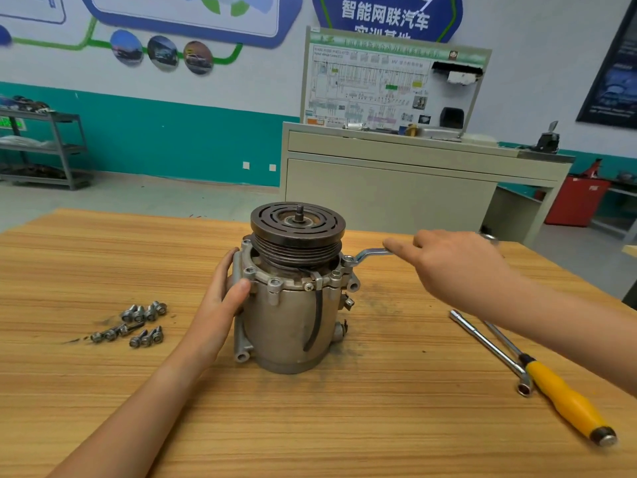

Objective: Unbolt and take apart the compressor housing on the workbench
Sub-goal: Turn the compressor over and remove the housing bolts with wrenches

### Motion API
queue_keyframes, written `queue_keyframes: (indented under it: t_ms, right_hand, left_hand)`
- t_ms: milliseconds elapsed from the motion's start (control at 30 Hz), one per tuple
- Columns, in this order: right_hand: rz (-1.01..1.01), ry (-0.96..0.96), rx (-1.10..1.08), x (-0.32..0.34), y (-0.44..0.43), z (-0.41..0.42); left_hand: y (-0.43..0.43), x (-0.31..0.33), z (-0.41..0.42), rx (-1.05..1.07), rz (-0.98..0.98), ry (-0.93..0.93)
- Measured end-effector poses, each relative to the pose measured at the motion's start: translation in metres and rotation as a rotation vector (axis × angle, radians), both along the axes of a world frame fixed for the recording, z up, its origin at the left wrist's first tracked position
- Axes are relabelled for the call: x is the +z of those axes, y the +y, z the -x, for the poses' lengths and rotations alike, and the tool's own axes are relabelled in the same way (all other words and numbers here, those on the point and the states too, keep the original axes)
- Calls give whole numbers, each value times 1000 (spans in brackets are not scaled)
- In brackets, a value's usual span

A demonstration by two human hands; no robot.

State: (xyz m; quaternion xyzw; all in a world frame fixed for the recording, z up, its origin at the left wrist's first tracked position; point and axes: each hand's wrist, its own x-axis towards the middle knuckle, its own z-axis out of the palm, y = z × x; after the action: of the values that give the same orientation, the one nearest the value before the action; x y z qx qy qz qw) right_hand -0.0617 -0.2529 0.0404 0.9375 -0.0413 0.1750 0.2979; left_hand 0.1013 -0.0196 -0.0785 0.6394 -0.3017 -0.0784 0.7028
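One seemingly heavy, rigid compressor housing (pixel 286 326) is gripped sidelong by the left hand (pixel 220 301); the wrench (pixel 370 253) is pushed by the right hand (pixel 458 267), grip unclear.

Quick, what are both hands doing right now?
Left hand: holds the compressor by its side.
Right hand: on the wrench handle; whether it grips cannot be told.
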Motion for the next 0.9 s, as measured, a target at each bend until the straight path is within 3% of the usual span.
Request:
queue_keyframes:
  t_ms: [200, 300, 400, 467, 567, 667, 900]
  right_hand:
    - [-258, -300, 368, -26, -4, -65]
    - [-540, -335, 386, -30, 1, -79]
    - [-908, -575, 341, -24, 2, -58]
    - [-978, -663, 330, -20, 5, -32]
    - [-780, -454, 255, -20, 13, 6]
    - [-486, -142, 5, -27, 22, 25]
    - [-274, -28, -186, -17, 44, 26]
  left_hand:
    - [0, -3, -7, 7, -17, 3]
    - [0, -4, -6, 12, -29, -8]
    - [0, -3, -5, 16, -27, -11]
    - [-1, -2, -4, 13, -25, -17]
    - [-1, -2, -3, 5, -17, -13]
    - [-1, -2, -1, 8, -12, -13]
    - [-1, 1, 3, 14, -5, -6]
